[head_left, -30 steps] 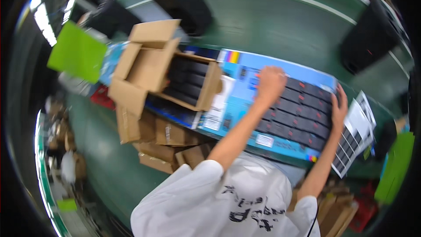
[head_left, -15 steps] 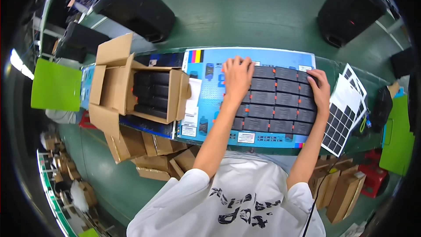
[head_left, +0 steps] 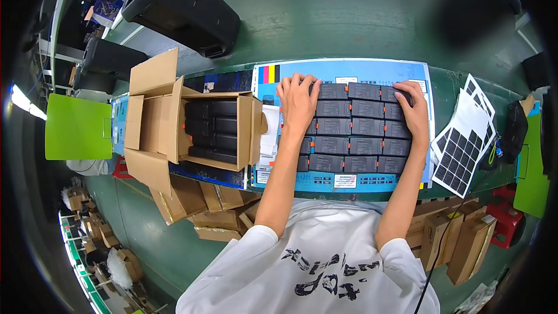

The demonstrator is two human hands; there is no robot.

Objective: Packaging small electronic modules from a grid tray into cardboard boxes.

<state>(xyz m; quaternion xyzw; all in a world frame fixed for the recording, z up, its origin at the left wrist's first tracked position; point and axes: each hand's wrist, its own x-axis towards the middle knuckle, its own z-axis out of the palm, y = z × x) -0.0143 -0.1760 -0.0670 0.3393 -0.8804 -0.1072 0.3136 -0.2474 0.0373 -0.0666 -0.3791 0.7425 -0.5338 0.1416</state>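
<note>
Packs (head_left: 365, 146), black and rectangular, lay in five rows on one blue printed sheet (head_left: 401, 71) upon the green table (head_left: 444, 84), at least three showing in each row. Two bare hands touched this block: the left hand (head_left: 298, 102) curved its fingers at the upper left end, and the right hand (head_left: 417, 113) bent over the upper right corner; neither was clenched, but whether they gripped I could not tell. The left hand and forearm hid some packs, so the full count was not possible. At left stood one open carton (head_left: 249, 134), with more packs inside. Around were at least three black loudspeakers (head_left: 183, 11), two bright green panels (head_left: 78, 127) and several grid-printed papers (head_left: 457, 157).
</note>
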